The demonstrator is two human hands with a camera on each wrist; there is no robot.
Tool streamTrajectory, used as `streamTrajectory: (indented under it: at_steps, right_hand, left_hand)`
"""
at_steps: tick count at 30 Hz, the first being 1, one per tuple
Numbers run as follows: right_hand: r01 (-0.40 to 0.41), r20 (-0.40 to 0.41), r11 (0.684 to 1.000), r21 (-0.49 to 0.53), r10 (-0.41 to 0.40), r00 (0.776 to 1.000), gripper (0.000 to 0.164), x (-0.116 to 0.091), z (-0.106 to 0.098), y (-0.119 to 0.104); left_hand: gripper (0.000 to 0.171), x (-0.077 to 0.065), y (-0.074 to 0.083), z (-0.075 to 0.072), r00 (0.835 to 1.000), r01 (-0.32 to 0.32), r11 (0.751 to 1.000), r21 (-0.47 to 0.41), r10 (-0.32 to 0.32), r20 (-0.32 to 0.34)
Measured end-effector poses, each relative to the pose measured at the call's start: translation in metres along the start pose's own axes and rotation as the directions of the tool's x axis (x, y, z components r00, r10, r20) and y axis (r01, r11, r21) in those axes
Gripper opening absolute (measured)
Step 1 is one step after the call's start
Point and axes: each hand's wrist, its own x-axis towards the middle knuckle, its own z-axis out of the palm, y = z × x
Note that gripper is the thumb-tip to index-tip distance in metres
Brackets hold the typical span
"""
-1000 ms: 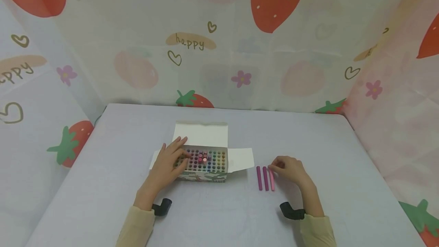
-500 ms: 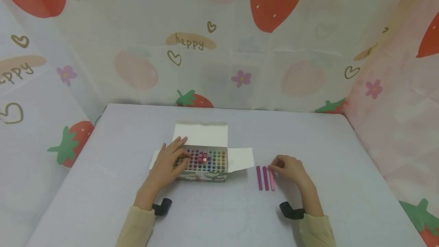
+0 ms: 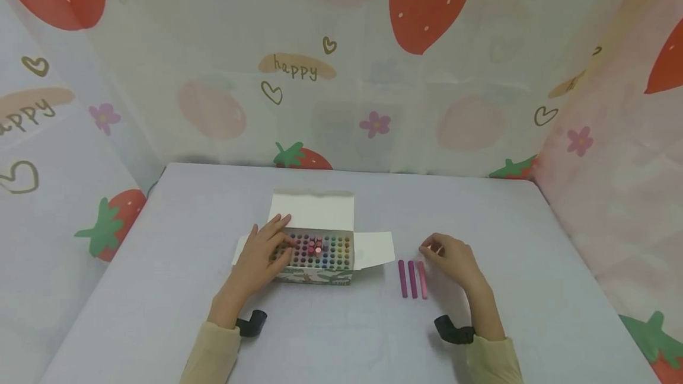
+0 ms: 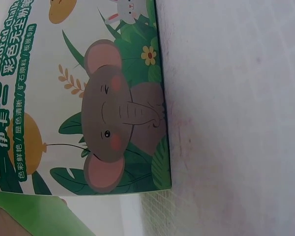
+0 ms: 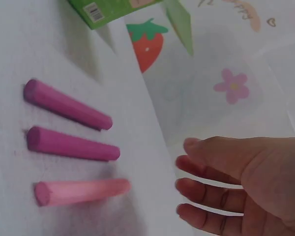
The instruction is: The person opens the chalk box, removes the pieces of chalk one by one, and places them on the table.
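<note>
An open box of coloured chalk [image 3: 315,276] stands left of the middle in the head view. Rows of chalk ends fill it, and a few pink and purple sticks [image 3: 315,246] poke up higher than the others. My left hand [image 3: 264,252] rests across the box's left part, hiding some chalk there. To the right of the box, two purple chalks [image 5: 66,104] and one pink chalk [image 5: 81,191] lie side by side on the table. Just beyond the pink chalk's far end, my right hand [image 3: 449,256] hovers with loosely bent fingers, holding nothing.
The box's white lid [image 3: 312,209] is folded back, and a side flap [image 3: 373,249] sticks out toward the loose chalks. A white cloth covers the table [image 3: 341,336]. A strawberry-print curtain [image 3: 341,93] hangs behind it and along both sides.
My right hand has let go of the pink chalk and risen slightly away from it. The three loose chalks stay in their row. My left hand keeps its place on the box.
</note>
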Motion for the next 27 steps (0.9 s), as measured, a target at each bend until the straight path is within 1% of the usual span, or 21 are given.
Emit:
streamTrajectory:
  at_steps: [5,9,14,18,20,22,23,27]
  right_hand:
    - [0.059,-0.106,0.998,0.036,-0.055,0.993,0.018,0.001,-0.005,-0.016]
    - [0.112,-0.193,0.992,0.063,-0.098,0.976,0.018,0.003,-0.006,-0.032]
    - [0.191,-0.291,0.979,0.068,-0.163,0.943,0.015,0.008,0.000,-0.049]
    - [0.254,-0.357,0.966,0.050,-0.221,0.908,0.011,0.013,0.009,-0.064]
    - [0.279,-0.377,0.959,0.042,-0.244,0.894,0.010,0.015,0.014,-0.073]
    - [0.305,-0.382,0.952,0.041,-0.267,0.885,0.009,0.017,0.018,-0.082]
    - [0.317,-0.380,0.948,0.041,-0.278,0.882,0.008,0.018,0.020,-0.086]
    - [0.356,-0.341,0.934,0.044,-0.321,0.884,0.007,0.021,0.030,-0.102]
  left_hand:
    - [0.008,0.000,-0.001,0.001,1.000,-0.006,1.000,-0.004,0.006,-0.004]
    - [0.007,0.000,-0.002,0.002,1.000,-0.011,1.000,0.003,0.011,-0.009]
    - [0.007,-0.001,-0.003,0.003,1.000,-0.008,1.000,-0.002,0.007,-0.010]
    - [0.007,-0.002,-0.003,0.003,1.000,-0.003,1.000,-0.003,0.003,-0.009]
    - [0.007,-0.002,-0.003,0.003,1.000,-0.002,1.000,-0.004,0.002,-0.009]
    - [0.007,-0.002,-0.002,0.003,1.000,0.000,1.000,-0.005,0.000,-0.009]
    - [0.007,-0.002,-0.002,0.003,1.000,-0.001,1.000,-0.005,0.000,-0.010]
    - [0.007,-0.001,-0.002,0.002,1.000,-0.004,1.000,-0.007,0.004,-0.012]
